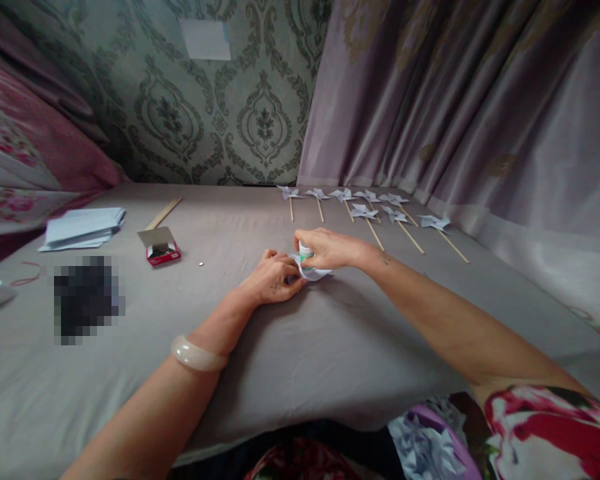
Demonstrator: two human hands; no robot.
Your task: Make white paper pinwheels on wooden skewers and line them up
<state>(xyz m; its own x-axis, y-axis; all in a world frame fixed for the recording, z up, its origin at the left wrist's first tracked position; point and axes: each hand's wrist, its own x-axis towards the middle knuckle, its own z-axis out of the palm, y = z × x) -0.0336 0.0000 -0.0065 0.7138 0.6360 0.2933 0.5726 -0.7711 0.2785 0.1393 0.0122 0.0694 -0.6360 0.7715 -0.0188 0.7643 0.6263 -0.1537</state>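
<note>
My left hand point(277, 279) is closed on the near left edge of a white folded paper pinwheel point(316, 274), which lies on the cloth-covered table in front of me. In my right hand point(333, 248) is a small white and green bottle point(305, 251), gripped between thumb and fingers. The bottle stands over the middle of the paper. Its lower end and part of the paper are hidden by my fingers, so I cannot tell whether the two touch.
Several finished paper pinwheels on sticks point(364, 212) lie at the back right. Left of my hands are an open red box point(164, 256), a small loose piece point(201, 264), wooden sticks point(164, 213) and a paper stack point(83, 228). A purple basin point(460, 445) with folded papers is below the table's front edge.
</note>
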